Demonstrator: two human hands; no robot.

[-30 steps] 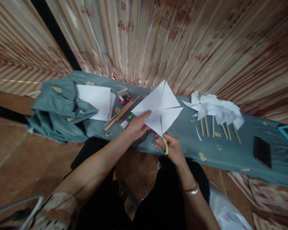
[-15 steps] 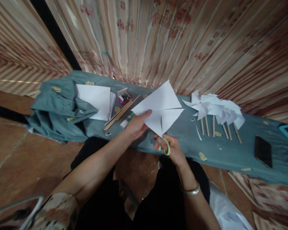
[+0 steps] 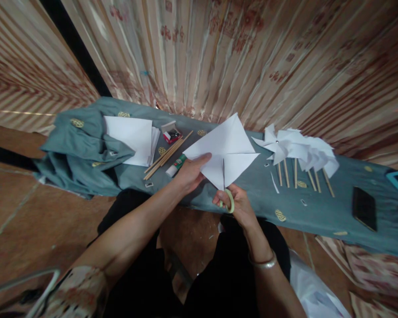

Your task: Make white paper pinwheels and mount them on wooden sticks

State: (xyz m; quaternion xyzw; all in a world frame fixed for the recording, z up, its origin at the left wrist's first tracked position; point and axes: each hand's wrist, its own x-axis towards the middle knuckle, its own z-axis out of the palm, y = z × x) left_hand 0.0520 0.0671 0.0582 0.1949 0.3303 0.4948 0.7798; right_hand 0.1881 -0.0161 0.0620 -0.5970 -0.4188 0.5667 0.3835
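A white sheet of paper (image 3: 219, 141) is pinched at its left side by my left hand (image 3: 191, 173), thumb on top. One slit runs into the sheet from its right corner. At the near corner, the dark blade of a pair of scissors (image 3: 231, 202) lies along the paper, pointing away from me. My right hand (image 3: 240, 204) is closed round the pale green handles. Part of the blades is hidden by the sheet. Under my left hand's side of the paper lies a glue stick (image 3: 176, 165) with a green label.
Left on the teal cloth (image 3: 199, 194) are a paper stack (image 3: 129, 137), wooden sticks (image 3: 167, 154) and a small red-and-white box (image 3: 171, 132). To the right lie several paper pinwheels (image 3: 305, 150) on sticks, a thin paper strip (image 3: 274, 183) and a phone (image 3: 364, 208). A curtain (image 3: 202, 57) hangs behind.
The paper's right part has shifted slightly right and its far corner has dipped a little. The slit from the right corner looks narrower. Both hands keep nearly the same place and hold.
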